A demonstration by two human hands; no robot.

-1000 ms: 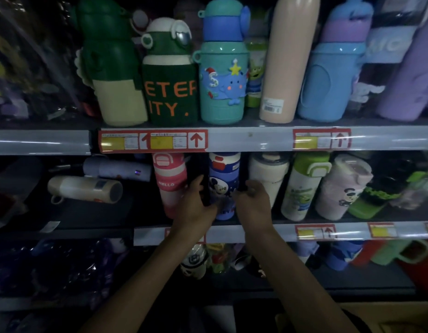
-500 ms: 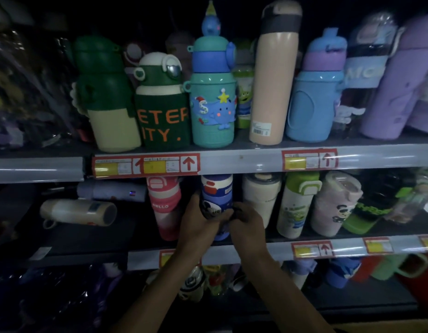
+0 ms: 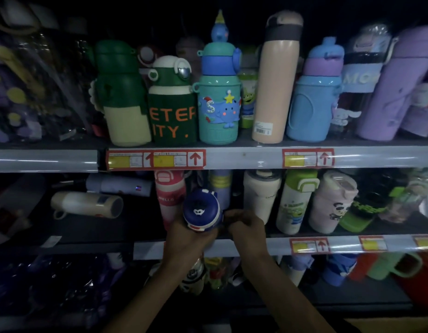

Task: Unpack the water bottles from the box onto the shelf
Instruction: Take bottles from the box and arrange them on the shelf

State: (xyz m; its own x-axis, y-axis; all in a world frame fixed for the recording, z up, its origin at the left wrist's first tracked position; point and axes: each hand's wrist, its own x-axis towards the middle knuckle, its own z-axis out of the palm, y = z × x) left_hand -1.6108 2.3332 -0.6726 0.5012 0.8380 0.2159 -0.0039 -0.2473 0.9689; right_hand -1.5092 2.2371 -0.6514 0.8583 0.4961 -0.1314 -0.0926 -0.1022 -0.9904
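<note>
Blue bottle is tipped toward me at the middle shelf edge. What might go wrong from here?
1. The blue bottle leans lid-forward over the shelf edge, gripped low by the left hand. The right hand has an unclear hold, so the bottle may slip forward.
2. Its slot between the pink bottle and the white bottle is tight. Pushing it back might topple either, and the green-capped bottle beyond already leans.

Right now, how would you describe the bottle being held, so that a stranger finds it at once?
Look at the middle shelf, between the pink bottle and the white bottle. There the left hand grips a dark blue bottle. Unlike its standing neighbours, it tilts toward the camera, showing its round cap.
</note>
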